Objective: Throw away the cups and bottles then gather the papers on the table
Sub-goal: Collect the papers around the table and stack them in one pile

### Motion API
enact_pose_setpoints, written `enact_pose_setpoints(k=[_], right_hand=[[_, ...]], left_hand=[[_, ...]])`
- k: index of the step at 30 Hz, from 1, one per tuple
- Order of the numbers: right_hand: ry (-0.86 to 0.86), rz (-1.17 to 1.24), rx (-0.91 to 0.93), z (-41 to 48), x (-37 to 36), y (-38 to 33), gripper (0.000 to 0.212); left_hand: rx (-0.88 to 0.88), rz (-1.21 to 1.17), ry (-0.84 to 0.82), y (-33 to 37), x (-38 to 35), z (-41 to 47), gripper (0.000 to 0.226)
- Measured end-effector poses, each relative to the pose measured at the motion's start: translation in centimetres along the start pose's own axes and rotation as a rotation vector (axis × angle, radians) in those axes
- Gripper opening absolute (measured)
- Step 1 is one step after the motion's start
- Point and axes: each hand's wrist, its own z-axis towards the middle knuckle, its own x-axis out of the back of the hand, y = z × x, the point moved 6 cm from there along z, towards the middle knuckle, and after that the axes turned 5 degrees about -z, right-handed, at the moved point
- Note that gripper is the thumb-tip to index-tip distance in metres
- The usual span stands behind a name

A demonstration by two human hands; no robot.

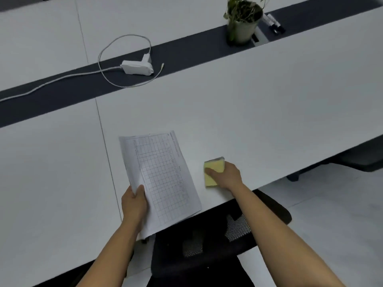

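Observation:
A stack of white papers [163, 179] with a printed grid lies at the near edge of the white table [259, 104], its lower corner hanging over the edge. My left hand [133, 204] grips the stack's left side, thumb on top. To the right, my right hand [227, 176] holds a yellow sponge [212, 170] with a grey underside, pressed on the tabletop. No cups or bottles are in view.
A white power adapter [137, 67] with a looped cable lies on the dark centre strip [186, 52]. A potted plant [243, 21] and markers [273, 23] stand far right. A black mesh chair [217, 235] sits below the table edge.

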Motion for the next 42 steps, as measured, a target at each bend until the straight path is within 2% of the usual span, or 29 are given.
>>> enact_pose_setpoints(k=[3, 6, 10, 14, 19, 22, 28, 33, 38, 42], right_hand=[[0.175, 0.497, -0.056, -6.0, 3.0, 1.6, 0.03], [0.268, 0.801, -0.045, -13.0, 5.6, 3.9, 0.025], [0.503, 0.945, -0.066, -23.3, 8.1, 9.7, 0.026], [0.736, 1.004, -0.114, -32.2, 10.4, 16.4, 0.023], [0.982, 1.081, -0.127, -39.0, 14.4, 26.0, 0.022], [1.084, 1.173, -0.157, -41.1, 16.5, 33.0, 0.018], [1.174, 1.4, -0.269, -44.5, 21.4, 47.1, 0.01], [1.182, 1.482, -0.273, -45.7, 29.3, 54.1, 0.023], [1.107, 1.455, -0.227, -40.6, 39.3, 58.2, 0.018], [1.053, 1.402, -0.187, -34.3, 49.1, 61.2, 0.018]], left_hand=[[-0.137, -0.012, -0.083, 3.4, 0.5, -1.8, 0.021], [-0.242, -0.031, -0.199, 6.5, -0.8, -4.2, 0.015], [-0.32, -0.028, -0.399, 8.6, -5.5, -9.4, 0.013], [-0.375, -0.004, -0.635, 9.5, -11.7, -16.5, 0.021], [-0.468, 0.048, -0.844, 9.2, -20.3, -26.8, 0.021], [-0.475, 0.065, -0.908, 7.3, -26.1, -33.0, 0.02], [-0.391, 0.076, -0.966, 2.3, -37.2, -44.7, 0.015], [-0.439, 0.1, -0.942, 2.8, -44.0, -51.5, 0.015], [-0.484, 0.045, -0.87, 4.6, -52.5, -54.4, 0.013], [-0.498, -0.027, -0.803, 6.5, -62.2, -55.5, 0.012]])
